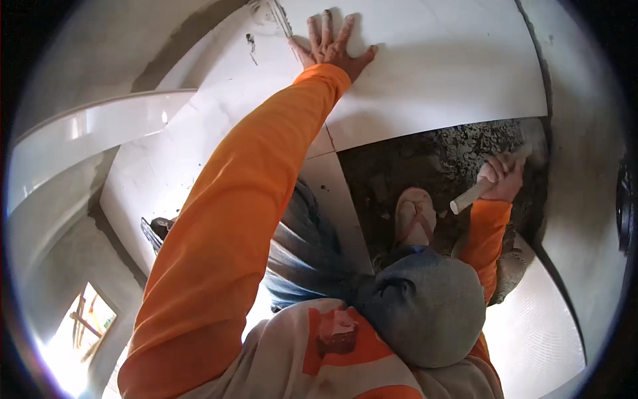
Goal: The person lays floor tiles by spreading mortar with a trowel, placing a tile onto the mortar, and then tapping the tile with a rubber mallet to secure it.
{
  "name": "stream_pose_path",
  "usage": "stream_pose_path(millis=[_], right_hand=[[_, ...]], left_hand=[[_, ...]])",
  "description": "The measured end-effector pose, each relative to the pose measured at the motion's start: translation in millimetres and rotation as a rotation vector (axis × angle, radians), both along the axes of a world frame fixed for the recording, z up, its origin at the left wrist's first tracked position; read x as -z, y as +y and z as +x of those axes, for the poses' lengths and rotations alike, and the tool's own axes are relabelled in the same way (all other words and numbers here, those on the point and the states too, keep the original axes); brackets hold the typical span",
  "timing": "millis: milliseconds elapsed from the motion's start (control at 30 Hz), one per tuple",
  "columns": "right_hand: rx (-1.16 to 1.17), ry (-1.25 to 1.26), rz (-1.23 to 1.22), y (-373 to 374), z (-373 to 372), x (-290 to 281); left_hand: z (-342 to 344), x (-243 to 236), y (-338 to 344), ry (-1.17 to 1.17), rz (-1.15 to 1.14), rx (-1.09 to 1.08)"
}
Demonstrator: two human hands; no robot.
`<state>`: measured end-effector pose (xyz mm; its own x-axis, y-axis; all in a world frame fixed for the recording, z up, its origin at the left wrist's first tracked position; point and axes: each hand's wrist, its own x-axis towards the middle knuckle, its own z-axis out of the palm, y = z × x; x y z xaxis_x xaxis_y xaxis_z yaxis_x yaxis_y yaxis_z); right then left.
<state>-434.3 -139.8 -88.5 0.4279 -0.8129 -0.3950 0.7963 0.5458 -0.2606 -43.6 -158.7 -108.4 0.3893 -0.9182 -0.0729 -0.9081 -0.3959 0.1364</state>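
Note:
My left hand (327,46) lies spread on a large white tile (432,66), fingers apart, beside some dark grey smears near the tile's upper left. My right hand (500,176) is closed round a tool with a pale cylindrical handle (465,197); its far end is blurred over the right side of a dark, rough patch of mortar (392,173). This patch lies below the tile's edge, bordered on the left by more white tiles (146,173). My sandalled foot (415,213) rests on the patch, left of my right hand.
A grey wall (585,199) runs down the right side. Another grey wall (63,259) with a bright opening (93,312) is at the left, near a glossy white strip (80,126). A dark, partly hidden object (156,229) lies left of my arm. A pale panel (538,319) is at the lower right.

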Motion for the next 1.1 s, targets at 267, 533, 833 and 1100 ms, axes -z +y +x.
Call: stream_pose_path(millis=[267, 533, 833, 1100], right_hand=[[0.11, 0.034, 0.327, -3, 16, -2], [0.119, 0.024, 0.158, -6, 10, 10], [-0.132, -0.156, 0.071, -12, -11, 35], [0.052, 0.008, 0.178, -12, -1, 17]], left_hand=[[-3, -2, 4, 0.084, -0.052, -0.034], [-6, -64, -9, 0.224, 0.278, -0.048], [-6, -60, -11, 0.217, 0.264, -0.057], [-11, -54, -13, 0.23, 0.264, -0.063]])
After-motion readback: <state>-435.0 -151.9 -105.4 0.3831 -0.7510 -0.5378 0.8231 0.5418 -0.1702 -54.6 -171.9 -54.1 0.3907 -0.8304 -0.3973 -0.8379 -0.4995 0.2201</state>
